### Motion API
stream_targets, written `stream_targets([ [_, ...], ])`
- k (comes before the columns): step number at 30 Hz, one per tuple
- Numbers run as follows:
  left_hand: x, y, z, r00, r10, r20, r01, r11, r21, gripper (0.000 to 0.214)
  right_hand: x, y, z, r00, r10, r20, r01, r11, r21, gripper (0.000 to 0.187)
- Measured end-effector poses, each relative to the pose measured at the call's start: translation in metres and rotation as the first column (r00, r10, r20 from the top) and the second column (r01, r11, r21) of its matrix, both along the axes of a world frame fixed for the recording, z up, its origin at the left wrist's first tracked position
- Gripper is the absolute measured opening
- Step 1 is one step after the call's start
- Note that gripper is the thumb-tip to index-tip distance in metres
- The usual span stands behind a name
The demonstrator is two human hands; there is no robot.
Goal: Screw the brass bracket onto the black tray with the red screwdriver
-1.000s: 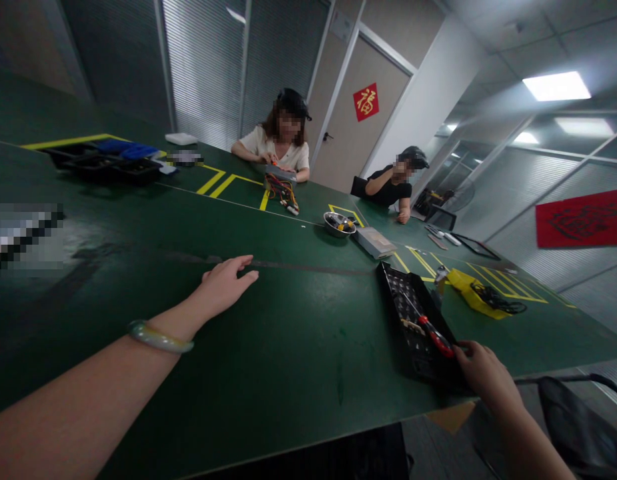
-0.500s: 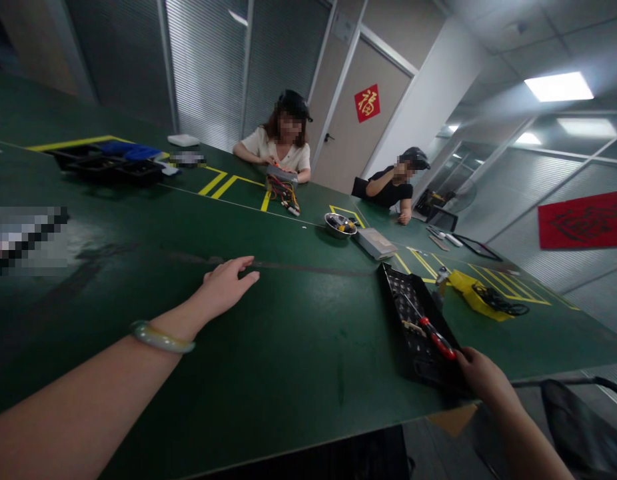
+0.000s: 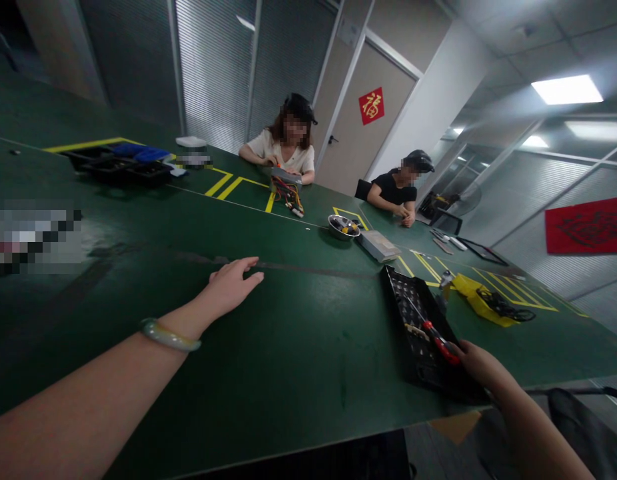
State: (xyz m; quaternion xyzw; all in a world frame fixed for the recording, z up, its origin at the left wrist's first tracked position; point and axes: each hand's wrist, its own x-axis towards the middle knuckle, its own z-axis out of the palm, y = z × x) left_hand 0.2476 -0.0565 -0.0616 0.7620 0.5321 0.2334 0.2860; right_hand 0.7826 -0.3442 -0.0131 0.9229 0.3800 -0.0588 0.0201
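While the left grip (image 3: 231,288) lies open over green tabletop (image 3: 308,380), the right grip's (image 3: 481,365) hold is unclear.

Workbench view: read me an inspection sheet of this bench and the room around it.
Surface: green bench top with yellow tape lines.
Job's things: black perforated tray holding a red-handled tool.
Clutter: steel bowl, grey metal box, yellow holder, black trays at the far end.
Hands: left hand open over the bench; right hand at the tray beside the tool, contact unclear.
Cables: black cable on the yellow holder; coloured wire bundle on the bench.
Surroundings: two seated co-workers, red banner.
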Motion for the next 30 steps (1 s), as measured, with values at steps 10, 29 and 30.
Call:
stream_targets([
  [10, 0.002, -0.001, 0.001, 1.0, 0.001, -0.007, -0.001, 1.0, 0.026, 0.058, -0.009, 0.001, 0.008, 0.994, 0.031, -0.1, -0.017, 0.99, 0.137, 0.044],
  [29, 0.003, -0.01, 0.01, 0.988, 0.026, 0.155, -0.024, 1.0, -0.015, 0.059, -0.242, 0.092, 0.035, 0.891, 0.421, -0.167, -0.371, 0.89, 0.263, 0.047],
  [30, 0.003, -0.011, 0.012, 0.983, 0.026, 0.182, -0.025, 1.0, -0.01, 0.058, -0.253, 0.1, 0.031, 0.885, 0.439, -0.158, -0.388, 0.88, 0.272, 0.047],
])
